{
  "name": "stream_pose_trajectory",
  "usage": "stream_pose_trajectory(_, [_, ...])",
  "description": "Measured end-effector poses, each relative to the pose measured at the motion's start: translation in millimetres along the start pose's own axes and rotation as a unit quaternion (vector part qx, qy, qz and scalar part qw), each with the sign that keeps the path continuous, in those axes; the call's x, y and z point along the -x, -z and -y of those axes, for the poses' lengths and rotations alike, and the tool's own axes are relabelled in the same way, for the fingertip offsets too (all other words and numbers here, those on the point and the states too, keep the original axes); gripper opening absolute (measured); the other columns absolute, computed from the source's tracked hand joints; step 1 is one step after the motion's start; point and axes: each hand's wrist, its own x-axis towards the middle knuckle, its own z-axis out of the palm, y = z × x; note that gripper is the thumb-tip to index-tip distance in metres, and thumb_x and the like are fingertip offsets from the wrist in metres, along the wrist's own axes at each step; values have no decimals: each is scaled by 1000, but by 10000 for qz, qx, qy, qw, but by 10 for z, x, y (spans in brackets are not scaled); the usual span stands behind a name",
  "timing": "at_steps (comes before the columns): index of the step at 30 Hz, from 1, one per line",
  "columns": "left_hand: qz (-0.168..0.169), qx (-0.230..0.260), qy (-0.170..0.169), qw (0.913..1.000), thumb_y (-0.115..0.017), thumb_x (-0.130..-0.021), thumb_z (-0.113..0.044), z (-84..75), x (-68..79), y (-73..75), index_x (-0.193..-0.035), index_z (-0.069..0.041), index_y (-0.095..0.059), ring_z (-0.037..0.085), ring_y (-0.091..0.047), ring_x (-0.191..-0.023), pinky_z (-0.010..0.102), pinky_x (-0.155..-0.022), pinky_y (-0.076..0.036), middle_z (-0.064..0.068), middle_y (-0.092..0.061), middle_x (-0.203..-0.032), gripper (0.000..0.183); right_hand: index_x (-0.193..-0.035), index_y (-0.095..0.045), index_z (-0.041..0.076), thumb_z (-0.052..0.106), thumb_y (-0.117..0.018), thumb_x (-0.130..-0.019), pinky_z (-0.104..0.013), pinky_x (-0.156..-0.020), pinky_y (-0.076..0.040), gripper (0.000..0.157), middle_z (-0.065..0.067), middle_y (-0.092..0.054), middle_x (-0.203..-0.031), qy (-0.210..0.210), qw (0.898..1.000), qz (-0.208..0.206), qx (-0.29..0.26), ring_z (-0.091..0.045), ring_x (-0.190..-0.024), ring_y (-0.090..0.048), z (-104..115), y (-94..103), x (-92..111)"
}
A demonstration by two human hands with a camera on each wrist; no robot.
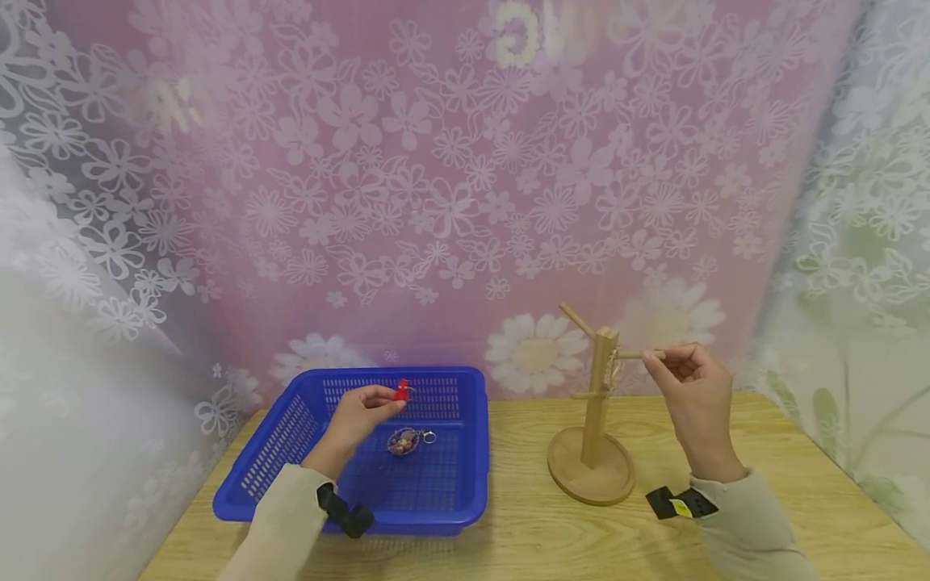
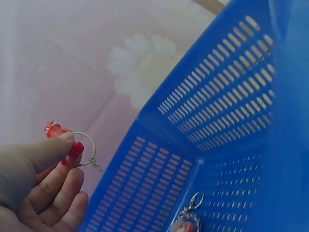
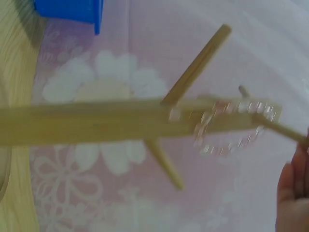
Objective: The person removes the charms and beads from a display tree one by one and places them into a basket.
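My left hand (image 1: 352, 420) is above the blue basket (image 1: 475, 484) and pinches a small red figure keychain (image 2: 57, 130) between thumb and fingers. Its metal ring (image 2: 94, 150) sticks out past the fingertips. At the right, my right hand (image 1: 693, 403) pinches the tip of an upper peg (image 3: 285, 130) on a wooden peg stand (image 1: 596, 403). A bracelet of clear pinkish beads (image 3: 208, 149) hangs from that peg, close to the post. Inside the basket lies a round keychain (image 1: 402, 441) with pinkish contents and a metal ring.
The stand's round base (image 1: 559, 476) rests on the wood-grain table (image 1: 523, 516), right of the basket. Other pegs (image 3: 198, 65) jut from the post in several directions. A pink floral curtain (image 1: 450, 161) hangs behind the table.
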Motion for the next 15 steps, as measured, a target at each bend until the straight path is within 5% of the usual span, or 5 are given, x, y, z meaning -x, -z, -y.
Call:
stream_pose_trajectory(4, [60, -80, 34, 9999, -71, -83, -11, 44, -38, 49, -95, 2, -67, 10, -62, -79, 33, -76, -50, 7, -71, -85, 18, -99, -61, -4, -8, -65, -83, -11, -71, -50, 17, 8, -66, -90, 364, 9973, 636, -89, -4, -80, -61, -159, 115, -6])
stream_pose_trajectory(15, [371, -195, 105, 9991, -69, -86, -16, 5, -116, 135, -98, -1, -67, 28, -63, -93, 44, -85, -48, 6, -70, -88, 19, -117, -62, 1, 12, -60, -93, -9, -70, -45, 27, 26, -59, -102, 354, 9798, 1428, 1352, 8, -85, -56, -640, 205, -91])
